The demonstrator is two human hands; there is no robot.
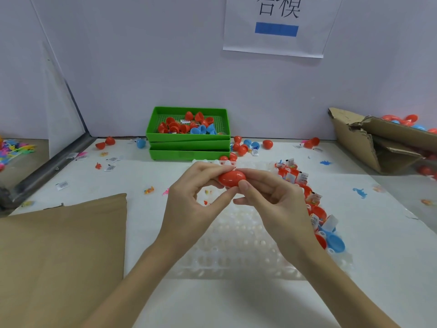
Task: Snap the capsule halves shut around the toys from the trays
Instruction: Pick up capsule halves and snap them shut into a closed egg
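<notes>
Your left hand (189,204) and right hand (272,200) are totally bare, no gloves, no rings, no watch or bands on either wrist. Forearms are uncovered right down to the bottom edge of the view, no sleeves showing. Nails look short and unpainted, plain natural finish.

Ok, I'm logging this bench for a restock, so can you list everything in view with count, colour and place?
capsule: one, red, held between both hands above the clear tray
clear tray: one, see-through, under the hands
filled halves: a row, red and blue, along the clear tray's right edge
green trays: three stacked, by the back wall
loose halves: many, red and blue, in the top green tray
cardboard box: one, brown, far right
brown sheet: one, near left
paper sign: one, white, on the wall
left hand: pinching the capsule
right hand: pinching the capsule
</notes>
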